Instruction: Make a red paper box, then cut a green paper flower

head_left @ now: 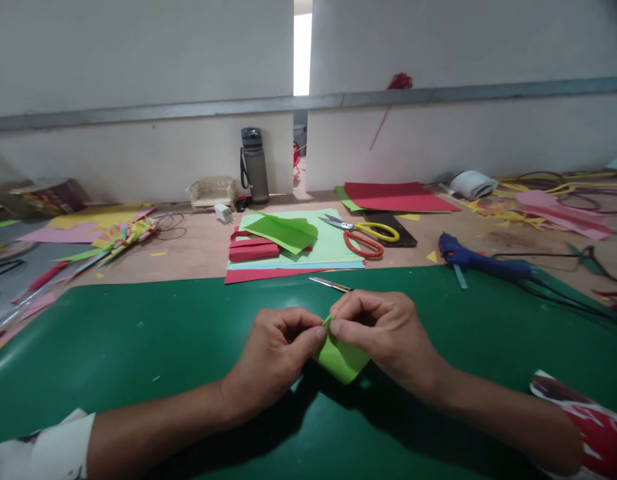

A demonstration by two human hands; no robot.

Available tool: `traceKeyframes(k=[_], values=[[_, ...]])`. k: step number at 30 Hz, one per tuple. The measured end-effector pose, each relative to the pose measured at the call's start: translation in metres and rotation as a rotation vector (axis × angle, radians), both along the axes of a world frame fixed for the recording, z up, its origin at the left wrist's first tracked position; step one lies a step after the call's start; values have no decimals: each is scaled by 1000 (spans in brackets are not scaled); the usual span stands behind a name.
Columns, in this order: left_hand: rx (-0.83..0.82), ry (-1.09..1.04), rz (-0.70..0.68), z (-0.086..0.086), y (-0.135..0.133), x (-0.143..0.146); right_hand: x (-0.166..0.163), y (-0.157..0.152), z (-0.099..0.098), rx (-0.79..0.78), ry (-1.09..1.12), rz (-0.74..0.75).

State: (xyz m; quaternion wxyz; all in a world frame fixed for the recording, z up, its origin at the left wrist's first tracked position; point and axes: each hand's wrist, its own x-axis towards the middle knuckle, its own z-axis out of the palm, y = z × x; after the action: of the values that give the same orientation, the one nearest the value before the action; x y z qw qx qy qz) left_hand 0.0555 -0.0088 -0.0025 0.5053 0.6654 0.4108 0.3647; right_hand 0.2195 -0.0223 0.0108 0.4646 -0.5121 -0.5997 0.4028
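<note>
A small piece of light green paper [343, 360] is held between my two hands over the green mat [153, 340]. My left hand [281, 357] pinches its top corner from the left. From the right, thumb and fingers of my right hand [383, 333] pinch the same top edge, which looks rolled or folded into a narrow tip. The lower part of the paper hangs down in a loose curve. Just beyond my right fingers lies a pointed metal blade [331, 285], its rear end hidden by that hand.
Behind the mat are stacked coloured sheets [333, 240], a red packet [253, 249] and scissors with yellow and orange handles [363, 233]. A blue glue gun [483, 259] with a cord lies at right. A grey bottle [255, 167] stands by the wall; paper strips [123, 237] lie left.
</note>
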Motion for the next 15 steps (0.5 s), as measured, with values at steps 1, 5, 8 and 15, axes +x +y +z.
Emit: traceKeyframes(k=[1, 5, 8, 15], values=[[13, 11, 1, 0, 0, 0, 0, 0, 0, 0, 3, 3], [79, 70, -3, 2, 1, -2, -2, 0, 0, 10, 17, 41], [192, 148, -5, 4, 2, -5, -2, -1, -1, -7, -14, 95], [527, 236, -1, 6, 3, -9, 2, -4, 1, 98, -254, 182]])
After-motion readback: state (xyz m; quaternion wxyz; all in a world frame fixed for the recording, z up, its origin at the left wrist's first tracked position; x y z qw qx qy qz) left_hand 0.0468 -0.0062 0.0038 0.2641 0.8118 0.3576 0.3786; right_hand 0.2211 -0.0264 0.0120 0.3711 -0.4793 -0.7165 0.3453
